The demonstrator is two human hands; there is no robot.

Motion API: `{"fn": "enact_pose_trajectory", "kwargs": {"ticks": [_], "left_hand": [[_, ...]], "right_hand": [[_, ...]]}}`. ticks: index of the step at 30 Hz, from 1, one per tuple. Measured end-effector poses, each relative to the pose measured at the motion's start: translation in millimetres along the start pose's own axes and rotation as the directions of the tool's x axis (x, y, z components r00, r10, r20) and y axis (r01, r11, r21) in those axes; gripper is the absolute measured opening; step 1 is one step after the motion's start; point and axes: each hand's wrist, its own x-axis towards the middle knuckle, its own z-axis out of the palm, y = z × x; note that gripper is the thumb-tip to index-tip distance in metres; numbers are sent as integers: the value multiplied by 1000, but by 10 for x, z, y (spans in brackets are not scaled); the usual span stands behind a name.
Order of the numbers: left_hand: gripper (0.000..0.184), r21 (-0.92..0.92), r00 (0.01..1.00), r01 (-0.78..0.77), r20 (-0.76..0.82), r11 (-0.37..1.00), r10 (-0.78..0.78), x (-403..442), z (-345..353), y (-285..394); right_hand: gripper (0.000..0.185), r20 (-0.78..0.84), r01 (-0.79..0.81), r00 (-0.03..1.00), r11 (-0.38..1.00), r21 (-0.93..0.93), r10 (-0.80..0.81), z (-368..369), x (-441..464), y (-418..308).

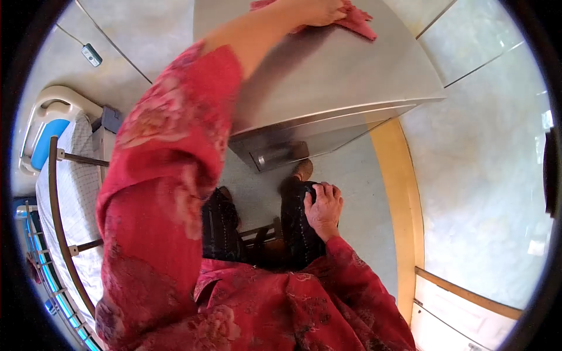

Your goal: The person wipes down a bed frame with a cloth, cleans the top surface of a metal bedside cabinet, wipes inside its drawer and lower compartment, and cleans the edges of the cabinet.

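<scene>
Stretched far forward, my left hand [313,10] is closed over a pinkish-red cloth [358,23] and presses it on the grey, shiny metal surface [345,73]. The top edge of the view cuts off part of this hand and cloth. My right hand [325,209] lies on my right knee with its fingers spread and holds nothing. Dark patterned trousers [301,234] cover my legs, which are beneath the front edge of the metal piece.
At the left stands a bed with a cream and blue headboard [50,131], a checked white sheet [70,193] and a curved rail [57,216]. A small device [91,54] hangs on a cord. A pale wall [480,193] with a yellow-brown border [404,193] is at right.
</scene>
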Motion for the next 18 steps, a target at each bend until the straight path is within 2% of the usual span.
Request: {"fn": "enact_pose_trajectory", "kwargs": {"ticks": [2, 4, 6, 8, 10, 12, 14, 15, 16, 18], "left_hand": [[35, -62, 970, 245, 24, 968, -243, 243, -241, 486], [35, -58, 980, 190, 64, 980, -186, 607, -190, 784], [38, -78, 974, 219, 84, 973, -212, 896, -86, 1145], [37, -85, 990, 140, -16, 986, -142, 830, -159, 1463], [37, -126, 991, 131, 7, 983, -131, 798, -198, 1569], [37, -160, 992, 126, 30, 979, -123, 711, -265, 1617], [37, -217, 999, -25, 42, 976, 35, 568, -238, 1643], [34, -258, 995, -100, -41, 961, 93, 447, -188, 1644], [34, -252, 996, -93, -36, 963, 87, 258, -323, 1683], [30, -361, 992, -103, 30, 927, 122, -185, -584, 1776]], "right_hand": [[32, 2, 12, 1000, 1000, 1, -12, 10, 15, 10], [32, 1, 10, 1000, 1000, 15, -10, -4, 24, 4], [32, -2, 16, 1000, 1000, 1, -16, 28, 29, 46], [31, -19, 26, 1000, 1000, 13, -25, 25, 19, 53], [31, -13, 16, 1000, 999, 28, -16, 18, 14, 52], [31, -9, 13, 1000, 999, 47, -12, 20, 8, 43], [31, -19, 12, 1000, 1000, 7, -11, 25, -36, 16], [30, -46, 24, 999, 1000, -18, -25, 24, -55, -12], [30, -45, 31, 999, 999, -12, -31, 33, -69, -41], [32, 4, -25, 1000, 1000, -12, 25, 39, -110, -80]]}}
